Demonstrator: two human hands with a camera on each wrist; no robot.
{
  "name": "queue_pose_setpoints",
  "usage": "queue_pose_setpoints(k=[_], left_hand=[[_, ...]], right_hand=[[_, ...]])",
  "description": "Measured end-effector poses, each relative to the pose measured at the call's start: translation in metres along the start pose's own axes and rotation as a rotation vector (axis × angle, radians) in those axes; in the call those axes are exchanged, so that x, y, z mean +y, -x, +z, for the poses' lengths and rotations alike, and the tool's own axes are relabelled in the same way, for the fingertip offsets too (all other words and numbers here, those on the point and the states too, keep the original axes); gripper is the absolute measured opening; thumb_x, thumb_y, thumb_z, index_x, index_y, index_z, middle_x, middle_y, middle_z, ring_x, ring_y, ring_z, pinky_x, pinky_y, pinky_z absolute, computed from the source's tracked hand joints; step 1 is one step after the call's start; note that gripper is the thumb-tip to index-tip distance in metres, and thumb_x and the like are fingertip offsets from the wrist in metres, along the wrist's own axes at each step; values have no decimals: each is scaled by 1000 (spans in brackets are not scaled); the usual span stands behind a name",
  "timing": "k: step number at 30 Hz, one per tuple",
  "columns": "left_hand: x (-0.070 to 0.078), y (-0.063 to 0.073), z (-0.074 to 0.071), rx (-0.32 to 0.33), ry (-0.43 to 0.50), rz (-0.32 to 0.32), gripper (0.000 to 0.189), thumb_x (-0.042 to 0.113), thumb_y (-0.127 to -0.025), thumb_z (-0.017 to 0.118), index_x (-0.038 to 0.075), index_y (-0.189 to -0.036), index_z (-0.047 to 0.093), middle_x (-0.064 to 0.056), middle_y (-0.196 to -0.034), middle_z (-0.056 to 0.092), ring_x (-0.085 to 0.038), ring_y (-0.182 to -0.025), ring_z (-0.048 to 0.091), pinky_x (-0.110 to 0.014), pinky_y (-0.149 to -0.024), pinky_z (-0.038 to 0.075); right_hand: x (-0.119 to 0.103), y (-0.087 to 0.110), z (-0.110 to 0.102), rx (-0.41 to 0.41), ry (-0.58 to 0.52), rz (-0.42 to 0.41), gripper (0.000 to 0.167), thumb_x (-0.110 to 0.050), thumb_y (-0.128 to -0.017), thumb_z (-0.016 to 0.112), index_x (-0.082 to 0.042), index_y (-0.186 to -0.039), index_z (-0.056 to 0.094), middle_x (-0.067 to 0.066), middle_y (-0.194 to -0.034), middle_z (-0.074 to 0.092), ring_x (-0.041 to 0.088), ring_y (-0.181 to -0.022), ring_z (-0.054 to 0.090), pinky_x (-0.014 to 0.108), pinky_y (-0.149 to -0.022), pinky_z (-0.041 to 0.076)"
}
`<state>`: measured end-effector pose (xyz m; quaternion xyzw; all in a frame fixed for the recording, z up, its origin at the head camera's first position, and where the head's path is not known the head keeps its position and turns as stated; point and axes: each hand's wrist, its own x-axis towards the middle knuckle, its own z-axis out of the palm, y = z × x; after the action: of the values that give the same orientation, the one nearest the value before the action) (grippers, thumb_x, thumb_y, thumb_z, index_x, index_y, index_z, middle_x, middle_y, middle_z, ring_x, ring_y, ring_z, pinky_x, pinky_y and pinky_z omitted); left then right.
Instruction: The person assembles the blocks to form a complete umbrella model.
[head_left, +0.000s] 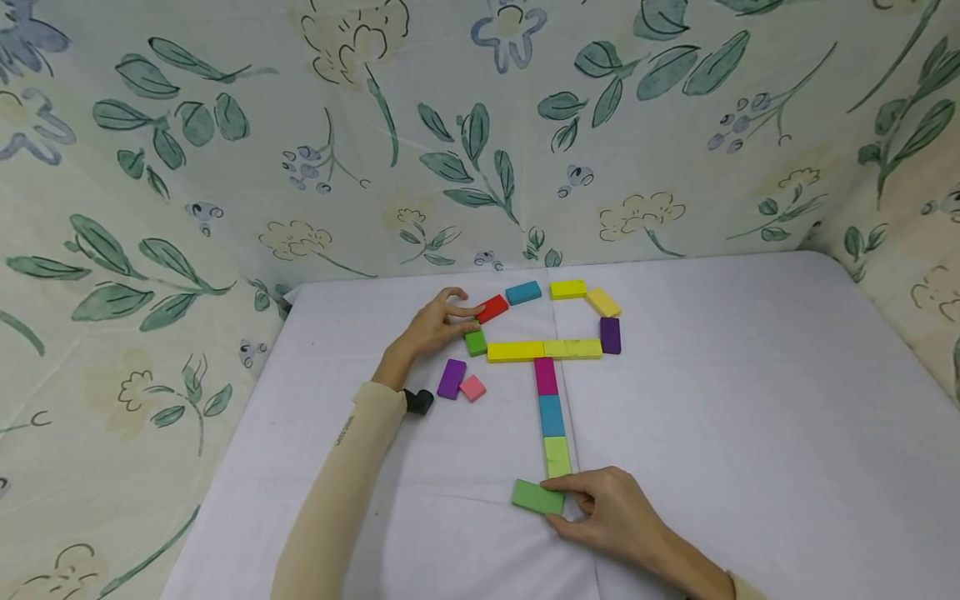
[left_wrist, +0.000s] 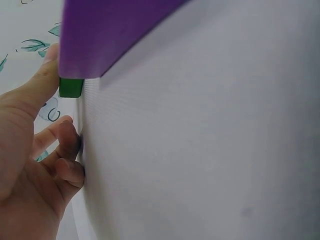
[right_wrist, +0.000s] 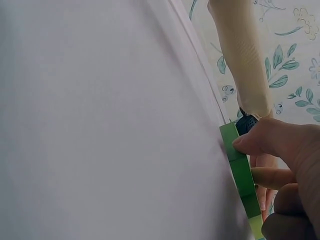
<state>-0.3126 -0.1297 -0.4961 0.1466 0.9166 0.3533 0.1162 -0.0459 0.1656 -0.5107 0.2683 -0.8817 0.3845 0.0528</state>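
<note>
My left hand (head_left: 437,323) is at the left end of the curved row, thumb and finger pinching the near end of a red block (head_left: 492,309). Just below its fingers sits a small green block (head_left: 476,342). My right hand (head_left: 618,512) pinches a longer green block (head_left: 534,497) between thumb and index finger, one on each long side. That block lies crosswise and slightly tilted at the near end of a column of magenta (head_left: 546,377), blue (head_left: 551,415) and light green (head_left: 557,457) blocks. In the left wrist view a purple block (left_wrist: 115,35) partly hides the green one.
Two yellow blocks (head_left: 517,352) form a bar above the column. Blue (head_left: 523,292), yellow (head_left: 567,289), pale yellow (head_left: 603,303) and dark purple (head_left: 611,335) blocks curve around it. A purple block (head_left: 452,379) and a pink block (head_left: 472,388) lie beside the left wrist on the white cloth (head_left: 712,375).
</note>
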Motion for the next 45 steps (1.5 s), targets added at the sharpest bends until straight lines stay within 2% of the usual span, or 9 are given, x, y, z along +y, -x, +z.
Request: queue_pose_setpoints(k=[6, 10, 14, 17, 20, 24, 29, 45], left_hand=[[1, 0, -1, -3, -12, -2, 43, 43, -95, 74, 31, -136, 68, 3, -155, 44, -26, -108, 55, -45, -102, 46], [1, 1, -1, -2, -2, -9, 42, 43, -95, 74, 30, -135, 70, 4, -156, 45, -26, -109, 55, -45, -103, 46], [2, 1, -1, -3, 2, -7, 42, 43, -95, 74, 30, -135, 70, 4, -155, 45, -26, -111, 55, -46, -104, 46], [1, 0, 0, -4, -6, 0, 43, 43, -95, 74, 30, -135, 69, 3, -154, 44, -26, -112, 56, -46, -104, 47], [1, 0, 1, 0, -8, 1, 43, 43, -95, 75, 30, -135, 69, 3, -154, 44, -26, -113, 56, -46, -105, 47], [0, 0, 1, 7, -4, -2, 43, 43, -94, 75, 30, -134, 70, 3, -154, 45, -26, -113, 56, -47, -105, 47], [0, -1, 1, 8, -13, -1, 43, 44, -94, 75, 31, -135, 70, 3, -154, 45, -26, -112, 57, -47, -106, 47], [3, 1, -2, -13, -8, -10, 42, 41, -96, 74, 30, -136, 69, 3, -155, 44, -26, -113, 56, -46, -107, 46]], right_hand=[[0, 0, 0, 13, 20, -36, 33, -16, -68, 93, -20, -99, 82, -26, -62, 24, -15, -59, 20, 1, -54, 20], [2, -1, 0, 16, -95, -23, 37, -15, -73, 93, -18, -107, 81, -22, -61, 27, -14, -58, 23, 2, -53, 22], [5, -2, 0, 92, -192, 5, 40, -18, -76, 93, -14, -114, 80, -14, -60, 40, -6, -55, 33, 7, -50, 28], [7, -1, -1, 143, -162, 34, 41, -24, -75, 94, -16, -113, 81, -12, -67, 53, -2, -55, 39, 10, -49, 30], [9, 1, -1, 139, -120, 69, 43, -26, -73, 95, -18, -113, 81, -16, -72, 57, -5, -56, 36, 10, -49, 30], [11, 1, 0, 122, -84, 71, 45, -25, -72, 96, -19, -113, 81, -17, -74, 57, -9, -57, 34, 10, -49, 30], [11, 0, 0, 113, -67, 64, 42, -26, -73, 95, -21, -112, 82, -18, -76, 57, -7, -56, 36, 10, -49, 29], [14, -1, -1, 83, -72, 70, 42, -31, -74, 94, -20, -113, 82, -18, -79, 59, -7, -58, 36, 12, -48, 29]])
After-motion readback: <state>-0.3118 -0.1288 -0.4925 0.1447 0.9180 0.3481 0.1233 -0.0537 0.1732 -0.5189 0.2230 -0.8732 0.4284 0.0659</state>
